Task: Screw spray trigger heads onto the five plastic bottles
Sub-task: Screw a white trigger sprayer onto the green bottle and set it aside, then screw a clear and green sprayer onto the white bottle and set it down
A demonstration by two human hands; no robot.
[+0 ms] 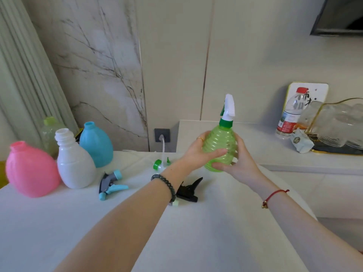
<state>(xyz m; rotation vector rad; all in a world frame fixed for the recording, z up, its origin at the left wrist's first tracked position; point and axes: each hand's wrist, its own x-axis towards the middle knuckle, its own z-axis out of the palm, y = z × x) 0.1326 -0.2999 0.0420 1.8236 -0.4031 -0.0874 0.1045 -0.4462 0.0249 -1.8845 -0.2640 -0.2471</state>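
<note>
Green ribbed bottle is being held above the white table, right of centre, with its long axis near vertical. A white-and-green trigger head is being carried on its neck, and the collar is judged seated. The bottle is being gripped from both sides. The left hand is being wrapped round the left flank, thumb across the front. The right hand is being curled under and round the lower right.

Relation that matters: the other bottles are being shown at the far left of the table, well apart from both hands, with the left hand nearer. The loose heads are being shown between, near the left forearm.

Count being taken:
- Five bottles: the green one in hand, pink bottle, white bottle, blue bottle, and pale green bottle behind them.
- One head fitted.
- Three loose heads: blue-grey head, black head, and green-and-white head, partly hidden by the wrist.
- A fourth loose head cannot be told.

Judgement: one bottle of five is being completed. A set-down and a leftward reach are being anticipated.
</note>
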